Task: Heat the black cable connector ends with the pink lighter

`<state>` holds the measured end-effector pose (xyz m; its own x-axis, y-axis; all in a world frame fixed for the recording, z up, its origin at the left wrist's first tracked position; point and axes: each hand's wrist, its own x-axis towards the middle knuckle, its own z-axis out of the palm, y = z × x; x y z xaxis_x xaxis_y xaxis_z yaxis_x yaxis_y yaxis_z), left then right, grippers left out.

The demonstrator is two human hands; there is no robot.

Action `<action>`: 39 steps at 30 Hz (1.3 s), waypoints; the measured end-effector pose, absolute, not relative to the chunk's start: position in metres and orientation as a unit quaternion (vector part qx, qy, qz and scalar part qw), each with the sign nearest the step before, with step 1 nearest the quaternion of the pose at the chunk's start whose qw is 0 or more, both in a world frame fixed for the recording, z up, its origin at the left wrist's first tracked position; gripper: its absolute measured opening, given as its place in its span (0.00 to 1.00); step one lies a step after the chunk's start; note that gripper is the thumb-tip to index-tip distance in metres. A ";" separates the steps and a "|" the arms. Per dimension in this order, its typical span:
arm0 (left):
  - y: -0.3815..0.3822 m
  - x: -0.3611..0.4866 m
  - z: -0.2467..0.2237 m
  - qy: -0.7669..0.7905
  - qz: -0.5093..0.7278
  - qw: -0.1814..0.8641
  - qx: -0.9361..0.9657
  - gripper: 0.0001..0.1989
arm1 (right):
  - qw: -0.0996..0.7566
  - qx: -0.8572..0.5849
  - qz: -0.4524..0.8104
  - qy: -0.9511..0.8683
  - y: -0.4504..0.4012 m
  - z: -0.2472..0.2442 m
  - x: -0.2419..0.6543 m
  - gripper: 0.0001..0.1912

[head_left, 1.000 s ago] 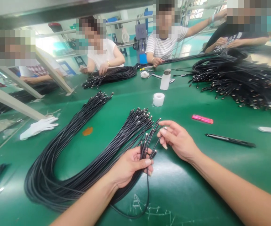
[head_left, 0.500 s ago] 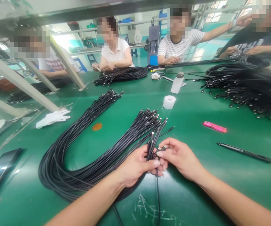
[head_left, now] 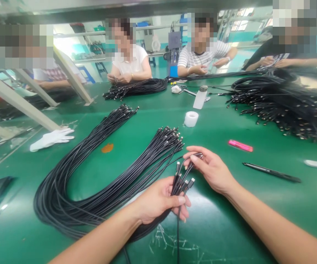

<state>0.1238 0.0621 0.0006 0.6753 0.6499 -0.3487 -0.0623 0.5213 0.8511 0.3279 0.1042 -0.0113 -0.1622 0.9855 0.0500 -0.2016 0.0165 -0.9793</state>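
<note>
Clutching black cable ends (head_left: 180, 185) in the closed left hand (head_left: 158, 201), right hand (head_left: 210, 170) pinching one lead (head_left: 193, 164), long bundle (head_left: 153, 154) curving away leftward, nearer the left hand.

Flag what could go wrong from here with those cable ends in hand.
The loose cable trailing down from the left hand could catch on the black cable bundle beside it and tangle. The connectors sit tightly fanned, so the fingers of the right hand might bend one or pull the wrong end.
</note>
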 end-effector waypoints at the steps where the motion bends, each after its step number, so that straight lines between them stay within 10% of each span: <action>1: 0.062 0.124 0.001 0.336 0.220 0.805 0.437 0.15 | 0.508 -0.389 0.582 -0.502 0.104 -0.011 0.328 0.16; 20: 0.059 0.126 0.011 0.351 0.212 0.788 0.459 0.20 | 0.440 -0.419 0.572 -0.551 0.099 -0.002 0.329 0.19; 34: 0.073 0.122 0.020 0.485 0.358 0.648 0.466 0.14 | 0.504 -0.463 0.500 -0.531 0.103 -0.009 0.325 0.18; 39: 0.080 0.103 0.056 0.544 0.406 0.490 0.547 0.13 | 0.401 -0.426 0.544 -0.601 0.105 -0.001 0.340 0.14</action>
